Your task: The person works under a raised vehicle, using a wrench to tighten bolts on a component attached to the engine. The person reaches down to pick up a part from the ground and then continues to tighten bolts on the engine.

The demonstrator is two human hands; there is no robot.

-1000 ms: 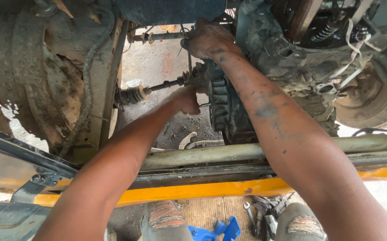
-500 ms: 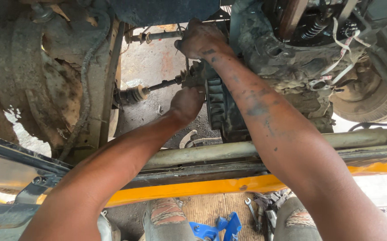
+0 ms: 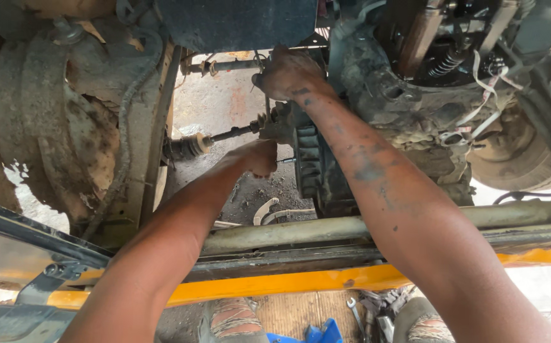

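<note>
Grime coats everything under the vehicle. Left hand (image 3: 259, 157) is closed in a fist around a small tool just below the axle shaft (image 3: 224, 135), whose long axis runs sideways, leftward from that hand. Right hand (image 3: 288, 73), above and farther in, presses curled fingers against the gearbox housing (image 3: 390, 95).

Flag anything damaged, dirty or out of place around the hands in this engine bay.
The wheel-well panel at left is rust-caked and flaking. The engine casing is coated in grime. Loose tools lie scattered on the floor between the knees. The left hand and right hand are grease-smeared.
</note>
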